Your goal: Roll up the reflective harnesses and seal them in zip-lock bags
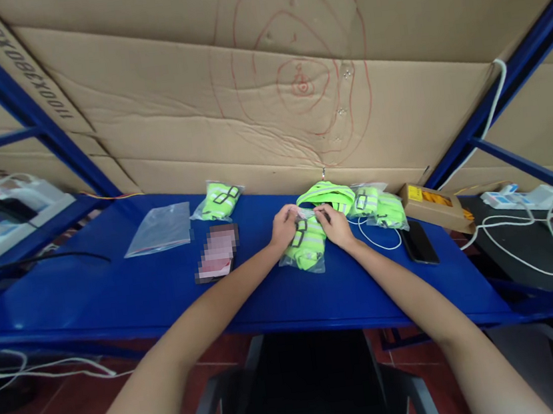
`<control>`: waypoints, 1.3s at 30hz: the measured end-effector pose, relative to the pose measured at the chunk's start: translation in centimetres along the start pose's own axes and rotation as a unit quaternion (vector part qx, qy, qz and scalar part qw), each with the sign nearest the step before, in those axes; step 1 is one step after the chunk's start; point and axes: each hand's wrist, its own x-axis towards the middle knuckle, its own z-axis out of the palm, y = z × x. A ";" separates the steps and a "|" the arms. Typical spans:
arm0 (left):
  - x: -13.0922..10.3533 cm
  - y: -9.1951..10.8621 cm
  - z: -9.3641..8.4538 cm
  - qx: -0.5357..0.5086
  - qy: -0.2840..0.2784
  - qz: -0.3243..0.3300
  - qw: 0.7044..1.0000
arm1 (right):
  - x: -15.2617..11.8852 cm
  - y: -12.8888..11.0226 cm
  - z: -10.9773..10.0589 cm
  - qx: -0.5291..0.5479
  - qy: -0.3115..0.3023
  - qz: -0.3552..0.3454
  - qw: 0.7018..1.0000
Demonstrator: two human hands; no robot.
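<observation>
A clear plastic bag with a folded neon-yellow strap item (pixel 308 247) inside lies at the middle of the blue table. My left hand (pixel 285 226) pinches the top left of this bag. At its top right, my right hand (pixel 333 224) has its fingers closed on the bag's edge. Just behind my hands sits a loose neon-yellow strap bundle (pixel 328 195) with grey stripes. Two more bagged yellow items (pixel 388 210) rest to the right of it. Another bagged yellow item (pixel 220 200) lies at the back left, beside flat clear bags (pixel 159 229).
On the blue table (pixel 90 290) lie a pink-screened phone (pixel 218 253) at left and a black phone (pixel 419 243) at right. A white cable (pixel 385 247) loops nearby. An open cardboard box (pixel 432 208) stands at the back right, before a cardboard wall (pixel 169 113).
</observation>
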 end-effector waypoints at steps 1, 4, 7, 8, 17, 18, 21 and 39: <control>0.0 0.1 0.0 -0.005 0.006 -0.003 1.000 | -0.1 -0.2 0.0 0.002 0.006 -0.006 1.000; -0.2 0.4 -0.1 -0.024 0.016 -0.011 1.000 | -0.3 -0.6 -0.1 0.011 0.015 -0.023 1.000; -0.3 0.8 -0.2 -0.049 0.010 -0.019 0.999 | -0.3 -0.4 -0.1 0.023 0.024 -0.018 0.999; -0.4 0.9 -0.3 -0.058 0.007 -0.023 0.998 | -0.3 -0.1 -0.1 0.027 0.029 -0.008 0.999; -0.8 1.3 -0.7 -0.149 -0.007 -0.091 0.985 | -0.1 2.0 0.0 0.049 0.011 0.066 0.997; -0.8 1.4 -0.7 -0.158 -0.009 -0.095 0.983 | -0.2 1.9 0.0 0.049 0.008 0.067 0.996; -0.9 1.5 -0.7 -0.177 -0.004 -0.099 0.979 | -0.2 1.7 -0.1 0.047 0.003 0.069 0.996; -0.5 0.7 -0.7 -0.133 0.004 -0.096 0.986 | -0.3 1.8 -0.3 0.013 -0.021 0.064 0.998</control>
